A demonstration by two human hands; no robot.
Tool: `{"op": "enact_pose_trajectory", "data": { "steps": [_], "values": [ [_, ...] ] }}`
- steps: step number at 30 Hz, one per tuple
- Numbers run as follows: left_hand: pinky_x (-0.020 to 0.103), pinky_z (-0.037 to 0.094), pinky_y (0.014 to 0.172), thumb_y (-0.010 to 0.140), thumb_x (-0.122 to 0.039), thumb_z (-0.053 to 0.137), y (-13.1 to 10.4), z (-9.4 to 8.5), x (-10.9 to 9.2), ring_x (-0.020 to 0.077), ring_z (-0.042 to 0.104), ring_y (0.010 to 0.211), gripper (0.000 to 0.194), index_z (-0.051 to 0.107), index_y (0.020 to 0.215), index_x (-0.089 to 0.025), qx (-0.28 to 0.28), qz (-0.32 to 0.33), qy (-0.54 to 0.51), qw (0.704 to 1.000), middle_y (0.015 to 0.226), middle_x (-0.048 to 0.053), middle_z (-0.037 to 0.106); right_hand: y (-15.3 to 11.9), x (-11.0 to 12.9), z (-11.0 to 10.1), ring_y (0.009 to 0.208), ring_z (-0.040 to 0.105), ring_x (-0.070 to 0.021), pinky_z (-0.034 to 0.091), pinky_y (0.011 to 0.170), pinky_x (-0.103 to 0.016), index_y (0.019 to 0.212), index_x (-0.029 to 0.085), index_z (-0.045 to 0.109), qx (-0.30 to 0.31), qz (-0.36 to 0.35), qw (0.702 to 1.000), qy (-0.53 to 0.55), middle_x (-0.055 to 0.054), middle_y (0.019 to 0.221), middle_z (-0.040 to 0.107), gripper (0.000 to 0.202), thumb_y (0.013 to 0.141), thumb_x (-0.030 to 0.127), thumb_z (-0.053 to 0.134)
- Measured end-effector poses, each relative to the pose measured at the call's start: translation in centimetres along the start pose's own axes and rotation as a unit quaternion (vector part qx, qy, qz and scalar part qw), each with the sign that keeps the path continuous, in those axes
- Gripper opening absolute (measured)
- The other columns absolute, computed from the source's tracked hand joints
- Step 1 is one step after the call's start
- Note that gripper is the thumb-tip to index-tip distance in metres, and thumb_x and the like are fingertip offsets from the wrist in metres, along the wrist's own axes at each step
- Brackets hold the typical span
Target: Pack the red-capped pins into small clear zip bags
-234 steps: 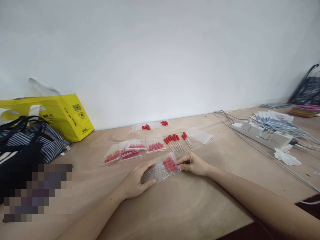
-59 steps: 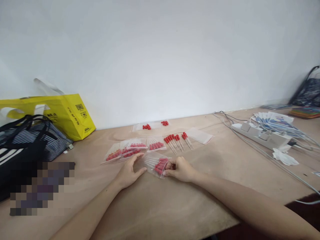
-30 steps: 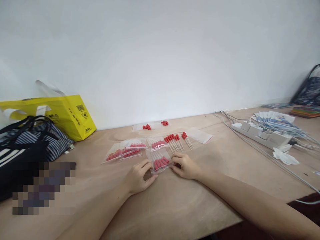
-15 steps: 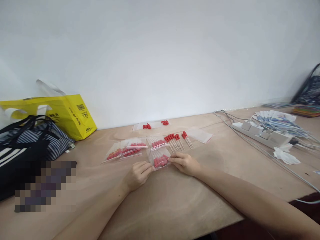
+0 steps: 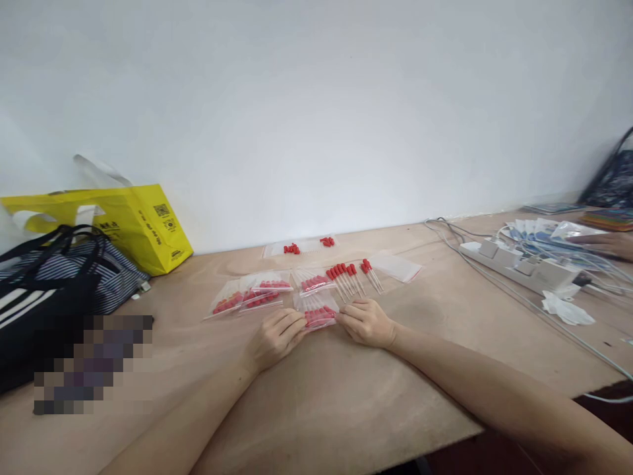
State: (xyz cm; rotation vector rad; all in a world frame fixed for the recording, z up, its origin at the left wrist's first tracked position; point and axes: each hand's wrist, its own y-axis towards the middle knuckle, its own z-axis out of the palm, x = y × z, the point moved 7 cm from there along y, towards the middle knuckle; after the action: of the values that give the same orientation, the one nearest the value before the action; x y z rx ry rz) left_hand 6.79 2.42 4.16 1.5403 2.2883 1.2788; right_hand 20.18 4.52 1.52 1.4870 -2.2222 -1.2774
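Observation:
My left hand (image 5: 279,335) pinches the left edge of a small clear zip bag (image 5: 316,322) lying in front of me. At its right edge, the fingers of my right hand (image 5: 366,323) are closed on the same bag. Inside it, several thin sticks with red ends lie side by side, red ends towards me. Just beyond is another filled bag (image 5: 314,282), and further filled bags (image 5: 261,298) overlap to the left. Several loose red-ended sticks (image 5: 346,278) rest to the right, beside a flat clear bag (image 5: 399,267).
By the wall lies a clear bag with small red pieces (image 5: 291,249). A yellow bag (image 5: 148,227) and a striped black bag (image 5: 109,264) stand left. On the right are a power strip (image 5: 519,270) with cables, crumpled white plastic (image 5: 568,309) and another person's hand (image 5: 610,244) over blue-and-white packets.
The red-ended sticks in the held bag now lie more evenly in a row. My left fingers have moved up its edge. Another person's hand has come in at the right.

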Motion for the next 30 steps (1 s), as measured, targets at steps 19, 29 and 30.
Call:
{"op": "enact_pose_trajectory", "data": {
  "steps": [19, 29, 30],
  "values": [
    [0.032, 0.052, 0.071, 0.081, -0.009, 0.051, 0.4, 0.4, -0.3, 0.0154, 0.062, 0.073, 0.012, 0.057, 0.087, -0.017, -0.04, 0.007, -0.042, 0.998, 0.077, 0.003, 0.067, 1.6, 0.8, 0.3, 0.057, 0.047, -0.0094, 0.028, 0.051, -0.026, 0.076, 0.017, 0.059, -0.015, 0.021, 1.0, -0.008, -0.002, 0.064, 0.058, 0.022, 0.083, 0.014, 0.038],
    [0.034, 0.053, 0.074, 0.084, -0.007, 0.045, 0.6, 0.7, -0.6, 0.0167, 0.062, 0.075, 0.016, 0.058, 0.086, -0.016, -0.037, 0.006, -0.022, 0.999, 0.078, 0.004, 0.066, 2.5, 1.3, 0.1, 0.06, 0.047, -0.0106, 0.028, 0.052, -0.026, 0.076, 0.018, 0.061, -0.028, 0.048, 0.998, -0.009, -0.002, 0.066, 0.061, 0.022, 0.083, 0.017, 0.04],
    [0.034, 0.053, 0.074, 0.084, -0.007, 0.044, 0.5, 0.7, -0.5, 0.017, 0.062, 0.076, 0.016, 0.058, 0.086, -0.015, -0.038, 0.007, -0.022, 0.999, 0.078, 0.004, 0.067, 2.6, 1.4, 0.0, 0.061, 0.047, -0.0109, 0.028, 0.052, -0.026, 0.077, 0.019, 0.061, -0.032, 0.054, 0.998, -0.009, -0.002, 0.067, 0.061, 0.021, 0.083, 0.018, 0.041]
  ]
}}
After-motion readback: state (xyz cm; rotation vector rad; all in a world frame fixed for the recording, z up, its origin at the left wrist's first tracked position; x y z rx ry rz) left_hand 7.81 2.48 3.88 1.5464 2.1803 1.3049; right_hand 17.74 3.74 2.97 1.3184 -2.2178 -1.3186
